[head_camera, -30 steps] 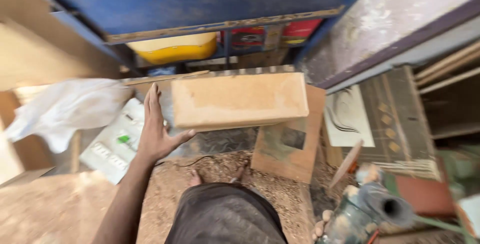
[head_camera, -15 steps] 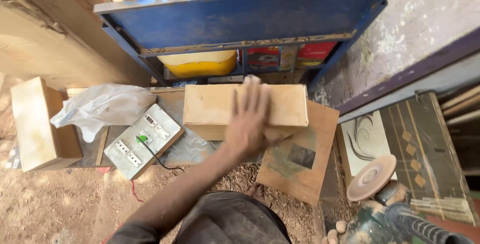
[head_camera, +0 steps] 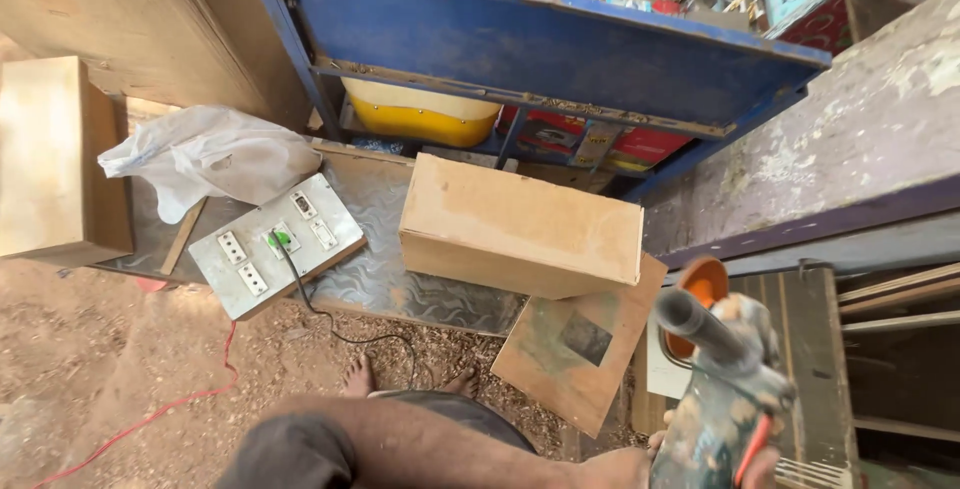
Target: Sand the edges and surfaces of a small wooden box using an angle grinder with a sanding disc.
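The angle grinder [head_camera: 725, 389], heavy and stiff, sits lower right of the wooden box [head_camera: 520, 224], best gripped by its body. Both hands [head_camera: 700, 464] clutch it, though which is which I cannot tell.

Wooden box [head_camera: 520, 226] top open; blue table [head_camera: 540, 44] overhangs behind.

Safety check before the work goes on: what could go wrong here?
The power tool is gripped low in the frame above bare feet, which a slip could injure. The black cable from the socket board and the red wire trail over the sawdust, where they might snag or trip.
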